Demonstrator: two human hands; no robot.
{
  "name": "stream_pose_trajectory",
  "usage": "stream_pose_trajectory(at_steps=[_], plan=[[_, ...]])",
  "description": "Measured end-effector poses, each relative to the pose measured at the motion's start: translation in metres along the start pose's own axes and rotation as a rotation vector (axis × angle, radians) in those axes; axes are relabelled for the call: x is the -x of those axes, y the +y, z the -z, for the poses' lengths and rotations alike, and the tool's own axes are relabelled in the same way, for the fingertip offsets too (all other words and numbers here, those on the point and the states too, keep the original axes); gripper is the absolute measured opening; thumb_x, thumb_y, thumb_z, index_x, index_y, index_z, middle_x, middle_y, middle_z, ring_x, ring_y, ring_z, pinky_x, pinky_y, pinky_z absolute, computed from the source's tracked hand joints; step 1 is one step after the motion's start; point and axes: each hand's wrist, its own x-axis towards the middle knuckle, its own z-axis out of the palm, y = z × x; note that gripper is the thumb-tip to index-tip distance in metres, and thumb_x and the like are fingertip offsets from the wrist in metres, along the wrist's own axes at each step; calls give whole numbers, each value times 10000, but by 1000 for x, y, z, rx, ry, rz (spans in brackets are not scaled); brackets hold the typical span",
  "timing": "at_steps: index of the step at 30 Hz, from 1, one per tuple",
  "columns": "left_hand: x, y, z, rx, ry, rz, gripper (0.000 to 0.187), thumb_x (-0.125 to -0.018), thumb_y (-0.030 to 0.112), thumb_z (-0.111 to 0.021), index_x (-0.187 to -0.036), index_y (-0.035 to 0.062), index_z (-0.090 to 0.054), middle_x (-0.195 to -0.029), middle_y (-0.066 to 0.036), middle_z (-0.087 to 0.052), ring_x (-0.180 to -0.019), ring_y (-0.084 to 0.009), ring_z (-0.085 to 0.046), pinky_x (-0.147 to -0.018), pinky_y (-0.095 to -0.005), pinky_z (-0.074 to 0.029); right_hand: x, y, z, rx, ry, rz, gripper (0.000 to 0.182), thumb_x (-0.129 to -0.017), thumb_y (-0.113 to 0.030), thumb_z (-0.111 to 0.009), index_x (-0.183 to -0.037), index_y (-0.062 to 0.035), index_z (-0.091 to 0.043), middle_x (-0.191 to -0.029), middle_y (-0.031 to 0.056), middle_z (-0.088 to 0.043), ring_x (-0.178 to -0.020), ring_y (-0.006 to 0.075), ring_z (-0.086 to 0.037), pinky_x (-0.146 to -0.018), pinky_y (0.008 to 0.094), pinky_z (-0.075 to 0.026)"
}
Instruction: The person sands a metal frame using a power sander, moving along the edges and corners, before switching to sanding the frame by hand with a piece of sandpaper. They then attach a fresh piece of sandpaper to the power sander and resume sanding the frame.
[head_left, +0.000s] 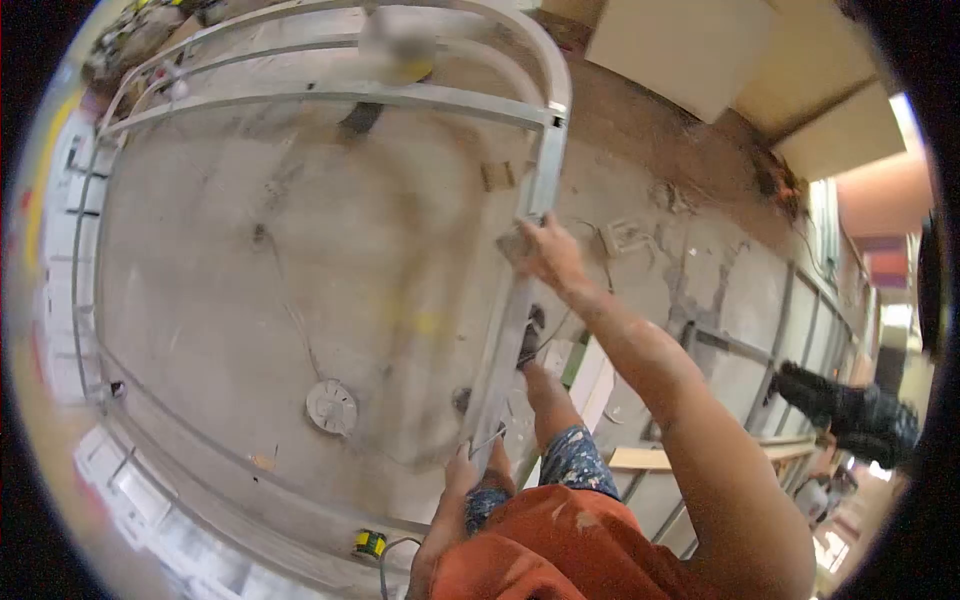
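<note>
A pale metal frame point(330, 98) with rounded upper corners stretches across the left half of the view. My right hand point(552, 258) is closed around its near bar, just below the joint with a crossbar. A small grey-brown piece point(513, 246) lies against the bar by those fingers; blur hides what it is. Lower down, my left hand point(459, 474) grips the same bar near its lower end, its fingers partly hidden. My legs and shoes show below and beside the bar.
On the floor are a round white disc point(331, 407) with a cable, a green-yellow roll point(369, 544) and a small white frame point(627, 236). Large boards point(680, 55) lean at the upper right. Metal framing point(735, 345) and a dark object point(845, 410) are at the right.
</note>
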Motion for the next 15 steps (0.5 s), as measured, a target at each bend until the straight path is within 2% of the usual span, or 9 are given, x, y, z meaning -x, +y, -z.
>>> stream_pose_trajectory(at_steps=[2, 3, 5, 6, 8, 9, 11, 15], plan=[[-8, 26, 22, 226, 21, -18, 460, -962, 353, -612, -1368, 137, -634, -1278, -263, -666, -1160, -480, -634, -1108, -531, -426, -36, 15, 5, 5, 19, -16, 491, -855, -296, -755, -1328, -221, -648, -1208, 221, -575, -935, 424, -708, -780, 512, -596], [-16, 35, 30, 236, 47, 12, 460, -962, 353, -612, -1368, 137, -634, -1278, -263, -666, -1160, -480, -634, -1108, -531, -426, -53, 19, 10, -20, 6, 12, 491, -855, -296, -755, -1328, -221, -648, -1208, 221, -575, -935, 424, -708, -780, 512, -596], [-52, 55, 41, -12, 23, -97, 449, -972, 423, -614, -1304, 131, -686, -1277, -215, -681, -1166, -454, -628, -1117, -557, -404, -89, 30, 28, 0, 32, -7, 471, -881, -310, -728, -1335, -223, -639, -1200, 225, -580, -948, 436, -703, -786, 522, -590], [-69, 70, 43, -11, 27, -88, 449, -972, 423, -614, -1304, 131, -686, -1277, -215, -681, -1166, -454, -628, -1117, -557, -404, -107, 37, 26, -6, 28, -1, 471, -881, -310, -728, -1335, -223, -639, -1200, 225, -580, -948, 436, -703, -786, 522, -590], [-102, 101, 40, 70, 222, -182, 432, -978, 472, -624, -1268, 166, -718, -1269, -234, -675, -1193, -435, -605, -1117, -584, -388, -138, 60, 27, 20, 61, -22, 486, -882, -344, -731, -1342, -223, -630, -1205, 229, -583, -957, 443, -700, -799, 522, -587], [-129, 111, 28, 66, 205, -186, 432, -978, 472, -624, -1268, 166, -718, -1269, -234, -675, -1193, -435, -605, -1117, -584, -388, -155, 71, 30, 27, 56, -37, 486, -882, -344, -731, -1342, -223, -630, -1205, 229, -583, -957, 443, -700, -799, 522, -587], [-177, 130, 1, -79, 482, -137, 390, -985, 461, -651, -1276, 211, -721, -1291, -268, -646, -1263, -425, -557, -1125, -587, -386, -180, 88, 35, 32, 90, -33, 509, -866, -366, -745, -1343, -234, -626, -1229, 232, -582, -975, 447, -698, -819, 519, -585], [-204, 232, 21, 161, 445, -41, 421, -999, 502, -626, -1314, 233, -704, -1392, -303, -569, -1342, -469, -493, -1158, -577, -363, -232, 103, 60, 45, 38, -82, 549, -850, -391, -754, -1367, -267, -617, -1245, 220, -584, -1013, 433, -701, -853, 507, -587]])
